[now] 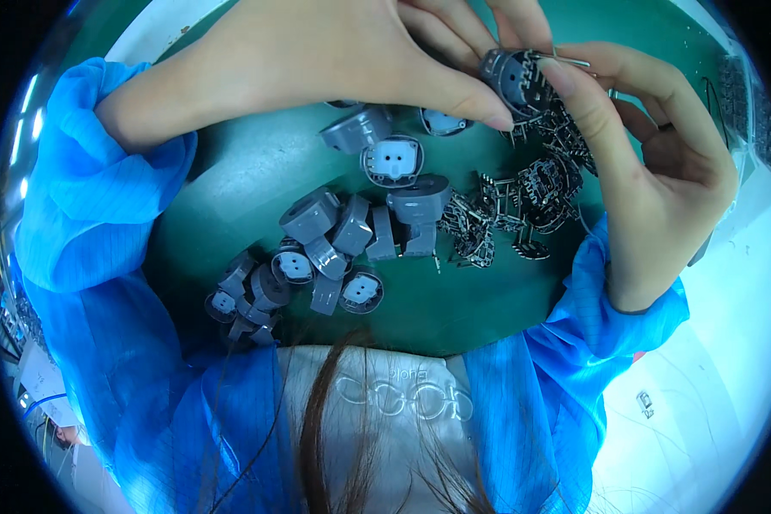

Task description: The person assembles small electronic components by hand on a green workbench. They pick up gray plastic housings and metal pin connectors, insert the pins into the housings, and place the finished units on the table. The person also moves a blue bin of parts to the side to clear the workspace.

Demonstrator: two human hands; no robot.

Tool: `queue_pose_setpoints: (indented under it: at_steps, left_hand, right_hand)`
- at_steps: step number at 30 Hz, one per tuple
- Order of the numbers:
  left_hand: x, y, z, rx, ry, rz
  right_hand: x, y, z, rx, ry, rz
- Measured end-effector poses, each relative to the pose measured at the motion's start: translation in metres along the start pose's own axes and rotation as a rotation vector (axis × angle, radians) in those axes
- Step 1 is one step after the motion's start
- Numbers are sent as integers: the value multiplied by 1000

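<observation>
In the upper right, my two hands meet over a dark grey round plastic housing. My left hand is closed on it, the thumb along its near side. My right hand pinches a small dark part with thin metal pins between thumb and forefinger, right against the housing. Whether that part sits inside the housing cannot be told. Just below the hands lies a tangled heap of black parts with shiny metal pins. Left of the heap several grey housings are strewn, some turned to show pale faces with small dark holes.
A green mat covers the work surface under the parts. At the right is a white surface, and a dark ridged object stands at the far right edge. Loose strands of hair hang across the lower middle.
</observation>
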State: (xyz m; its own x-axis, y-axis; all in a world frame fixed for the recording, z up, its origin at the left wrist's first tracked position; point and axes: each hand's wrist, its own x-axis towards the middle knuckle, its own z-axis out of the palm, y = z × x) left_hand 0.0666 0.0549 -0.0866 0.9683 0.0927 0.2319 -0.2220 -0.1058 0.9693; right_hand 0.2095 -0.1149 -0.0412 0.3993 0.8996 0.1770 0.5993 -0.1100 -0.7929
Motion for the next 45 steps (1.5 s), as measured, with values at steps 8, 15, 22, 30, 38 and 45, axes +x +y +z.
queue_pose_setpoints:
  at_steps: [8,15,22,30,38,45]
  left_hand:
    - [-2,-12,2,-139,35,19]
    - [-6,-10,10,-130,104,-84]
    - [-7,-8,14,-187,160,-77]
    - [-3,-2,6,-296,154,-178]
    - [-3,-15,2,-100,104,10]
    - [17,11,-32,398,498,58]
  right_hand:
    - [-3,0,7,-177,16,-104]
    - [-10,-8,17,-226,75,-13]
    - [-4,-6,16,-364,117,-174]
    - [-2,-2,19,-332,90,-213]
    - [0,7,22,-128,99,-117]
    - [14,20,-16,74,37,-68]
